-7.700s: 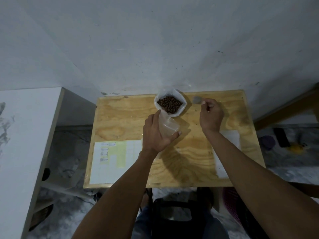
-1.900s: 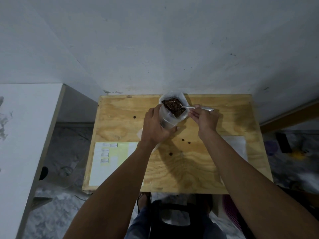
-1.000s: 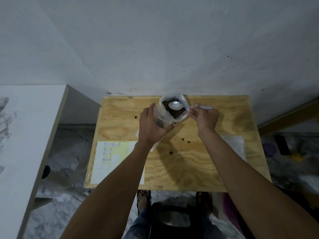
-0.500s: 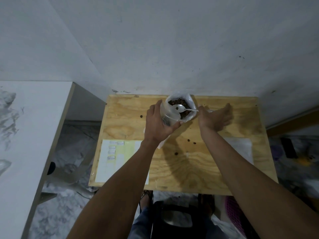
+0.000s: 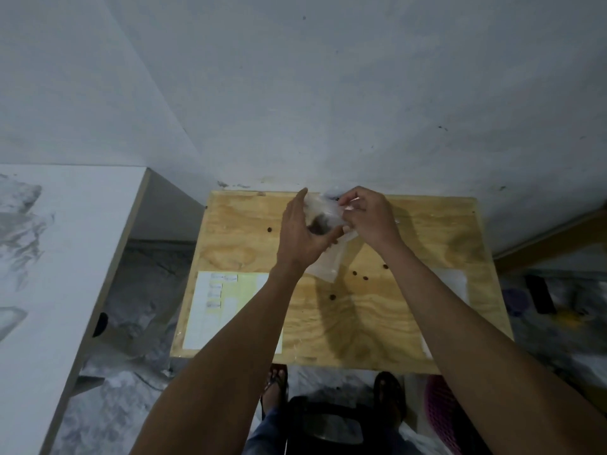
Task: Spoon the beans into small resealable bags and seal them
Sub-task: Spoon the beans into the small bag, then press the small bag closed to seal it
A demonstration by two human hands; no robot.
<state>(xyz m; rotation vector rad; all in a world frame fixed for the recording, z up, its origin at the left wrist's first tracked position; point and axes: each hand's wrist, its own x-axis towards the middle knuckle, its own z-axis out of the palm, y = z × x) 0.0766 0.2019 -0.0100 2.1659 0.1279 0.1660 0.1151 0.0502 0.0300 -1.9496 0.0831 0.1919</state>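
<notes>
A small clear resealable bag (image 5: 323,215) with a dark clump of beans in its bottom is held up over the far edge of the wooden table (image 5: 427,244). My left hand (image 5: 300,233) holds it from the left, thumb under the bag and fingers stretched up along its side. My right hand (image 5: 368,218) pinches the bag's top edge. The big bag of beans (image 5: 329,193) is almost hidden behind my hands. I cannot make out the spoon. Motion blurs the small bag.
An empty clear bag (image 5: 328,262) lies just under my hands. Several loose beans (image 5: 354,273) are scattered on the wood. Paper sheets (image 5: 223,307) lie at the left front, a white sheet (image 5: 451,284) at the right. A white table (image 5: 49,257) stands to the left.
My right hand has left the spoon and come over to the small bag's top. My left hand has shifted the small bag away from the big bag's mouth.
</notes>
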